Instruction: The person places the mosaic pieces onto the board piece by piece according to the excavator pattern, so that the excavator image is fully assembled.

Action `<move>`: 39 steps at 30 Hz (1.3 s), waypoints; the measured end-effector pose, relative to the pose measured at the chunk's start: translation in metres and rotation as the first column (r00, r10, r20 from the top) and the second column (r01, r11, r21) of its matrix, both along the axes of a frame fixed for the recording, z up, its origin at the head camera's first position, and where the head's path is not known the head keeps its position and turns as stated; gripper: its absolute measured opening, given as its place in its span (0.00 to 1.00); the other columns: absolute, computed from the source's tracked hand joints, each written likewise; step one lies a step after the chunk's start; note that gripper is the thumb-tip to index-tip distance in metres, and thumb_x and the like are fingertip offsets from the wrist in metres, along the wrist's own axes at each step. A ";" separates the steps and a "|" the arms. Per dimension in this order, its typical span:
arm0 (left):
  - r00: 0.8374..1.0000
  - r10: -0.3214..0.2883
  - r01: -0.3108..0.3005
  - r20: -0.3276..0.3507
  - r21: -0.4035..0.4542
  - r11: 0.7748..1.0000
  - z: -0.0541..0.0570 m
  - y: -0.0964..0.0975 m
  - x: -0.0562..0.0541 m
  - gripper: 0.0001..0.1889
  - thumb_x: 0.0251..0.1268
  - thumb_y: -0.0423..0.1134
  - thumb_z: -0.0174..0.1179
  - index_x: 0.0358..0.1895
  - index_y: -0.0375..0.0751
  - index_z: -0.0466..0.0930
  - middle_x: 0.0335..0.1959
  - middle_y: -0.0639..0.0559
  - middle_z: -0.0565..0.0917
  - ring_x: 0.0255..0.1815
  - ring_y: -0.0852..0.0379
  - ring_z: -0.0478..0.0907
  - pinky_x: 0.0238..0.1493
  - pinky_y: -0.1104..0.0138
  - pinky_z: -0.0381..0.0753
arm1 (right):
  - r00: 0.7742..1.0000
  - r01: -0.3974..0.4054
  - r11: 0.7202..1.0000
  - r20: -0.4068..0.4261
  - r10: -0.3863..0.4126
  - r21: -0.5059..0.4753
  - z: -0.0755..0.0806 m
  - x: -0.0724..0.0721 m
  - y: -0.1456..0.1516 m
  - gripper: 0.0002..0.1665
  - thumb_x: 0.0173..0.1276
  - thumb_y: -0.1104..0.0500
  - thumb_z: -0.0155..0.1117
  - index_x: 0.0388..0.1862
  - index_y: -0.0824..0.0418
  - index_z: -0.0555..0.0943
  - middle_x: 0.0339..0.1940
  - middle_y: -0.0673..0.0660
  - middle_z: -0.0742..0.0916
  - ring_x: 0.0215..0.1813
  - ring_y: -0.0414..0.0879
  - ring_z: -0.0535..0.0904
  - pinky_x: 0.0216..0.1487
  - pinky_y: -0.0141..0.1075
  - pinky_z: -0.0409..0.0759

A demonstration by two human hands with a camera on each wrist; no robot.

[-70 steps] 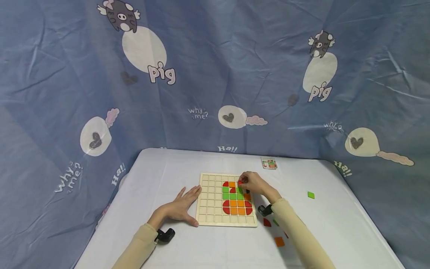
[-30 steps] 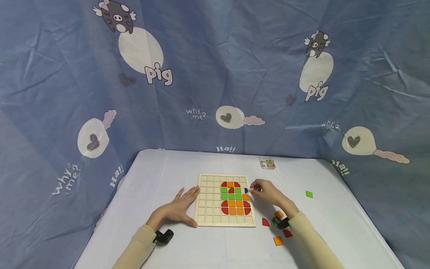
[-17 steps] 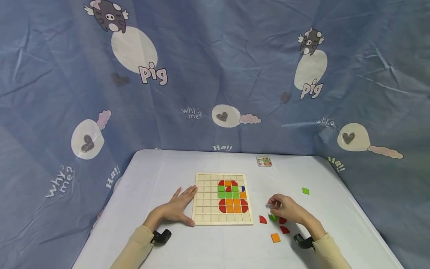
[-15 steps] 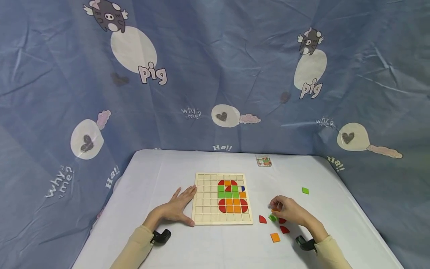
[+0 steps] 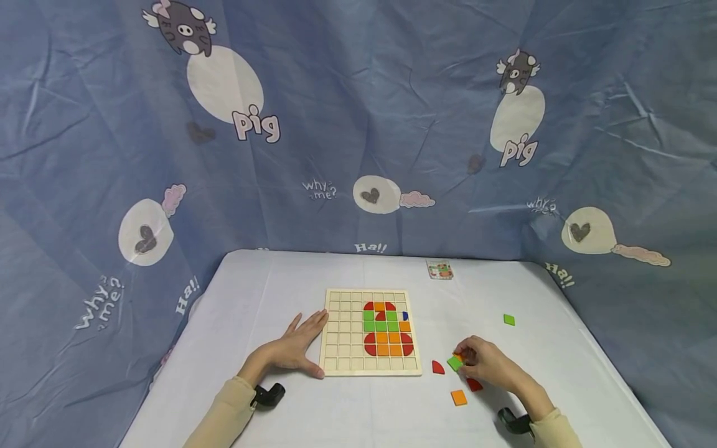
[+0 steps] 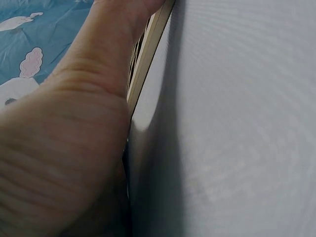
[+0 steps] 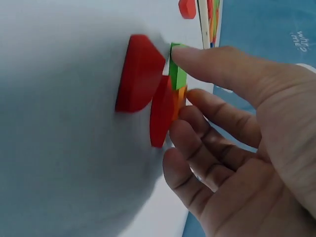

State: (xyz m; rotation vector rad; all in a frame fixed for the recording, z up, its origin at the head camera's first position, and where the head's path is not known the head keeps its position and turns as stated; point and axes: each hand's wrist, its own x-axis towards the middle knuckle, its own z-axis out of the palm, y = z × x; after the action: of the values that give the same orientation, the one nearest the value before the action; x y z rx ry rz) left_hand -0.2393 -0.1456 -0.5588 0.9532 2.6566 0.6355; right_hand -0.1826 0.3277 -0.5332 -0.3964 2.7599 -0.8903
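My left hand [image 5: 297, 345] lies with fingers spread against the left edge of a wooden grid board [image 5: 342, 367]. Red, orange, green and blue tiles sit in the board's right-hand cells. In the left wrist view, the left palm [image 6: 64, 148] is close to the board's edge [image 6: 150, 54]. My right hand [image 5: 487, 361] is bent over loose tiles right of the board. Its thumb and index finger pinch a green square tile [image 7: 177, 74], close to an orange tile [image 7: 178, 104]. Two red tiles, including a quarter-circle tile [image 7: 139, 74], lie beside the fingers.
Another red quarter-circle [image 5: 438, 368] and an orange square [image 5: 459, 397] lie near the board's lower right. Farther right is a green tile [image 5: 509, 320]. A small picture card [image 5: 439, 269] lies at the back of the white table [image 5: 269, 274]. A blue patterned curtain [image 5: 313, 124] hangs behind.
My right hand has left a red quarter-circle in the board's upper part. It has moved right and toward me, down to the loose tiles. My left hand stays at the board.
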 end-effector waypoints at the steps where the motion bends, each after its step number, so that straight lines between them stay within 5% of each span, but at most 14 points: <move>1: 1.000 -0.002 0.002 0.000 0.002 1.000 0.000 0.000 0.000 0.69 0.38 0.72 0.68 0.77 0.36 0.39 0.80 0.43 0.41 0.81 0.45 0.38 0.76 0.42 0.28 | 1.000 -0.009 1.000 -0.001 0.009 0.000 0.000 0.001 0.000 0.18 0.54 0.59 0.75 0.43 0.57 0.80 0.38 0.48 0.82 0.37 0.38 0.76 0.35 0.28 0.78; 9: 1.000 -0.003 0.003 0.005 -0.004 1.000 -0.001 0.001 -0.001 0.70 0.37 0.72 0.68 0.78 0.37 0.38 0.80 0.44 0.40 0.81 0.45 0.37 0.76 0.42 0.28 | 0.999 -0.027 1.000 0.020 0.026 0.005 0.007 0.010 -0.004 0.16 0.55 0.58 0.75 0.41 0.56 0.80 0.34 0.47 0.81 0.33 0.38 0.74 0.32 0.28 0.75; 19: 1.000 -0.003 0.003 0.001 0.015 1.000 -0.002 0.000 0.000 0.70 0.38 0.71 0.69 0.77 0.35 0.39 0.80 0.42 0.41 0.80 0.43 0.39 0.76 0.41 0.29 | 0.960 -0.250 0.964 0.107 0.259 -0.093 0.011 0.037 -0.002 0.21 0.54 0.52 0.76 0.44 0.56 0.79 0.34 0.49 0.80 0.34 0.36 0.73 0.33 0.27 0.74; 24: 1.000 -0.009 0.009 -0.013 0.005 1.000 -0.001 0.000 -0.001 0.70 0.38 0.71 0.68 0.77 0.35 0.39 0.80 0.41 0.42 0.80 0.43 0.39 0.76 0.41 0.29 | 0.945 -0.325 0.943 0.018 0.327 -0.077 0.009 0.042 -0.002 0.16 0.57 0.60 0.73 0.43 0.56 0.78 0.38 0.46 0.81 0.36 0.34 0.73 0.36 0.27 0.77; 39: 1.000 -0.006 0.006 -0.001 -0.003 1.000 -0.003 -0.001 -0.001 0.70 0.38 0.73 0.67 0.78 0.37 0.37 0.80 0.44 0.40 0.81 0.45 0.37 0.76 0.42 0.27 | 0.978 -0.208 0.978 0.025 0.209 -0.011 0.003 0.034 -0.021 0.13 0.55 0.59 0.73 0.37 0.53 0.79 0.32 0.43 0.80 0.32 0.32 0.72 0.31 0.26 0.75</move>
State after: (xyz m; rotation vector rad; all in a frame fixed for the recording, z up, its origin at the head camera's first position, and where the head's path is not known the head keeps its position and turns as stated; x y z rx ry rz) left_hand -0.2408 -0.1462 -0.5615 0.9603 2.6538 0.6297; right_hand -0.1489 0.3070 -0.5303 -0.6572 2.6305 -0.8481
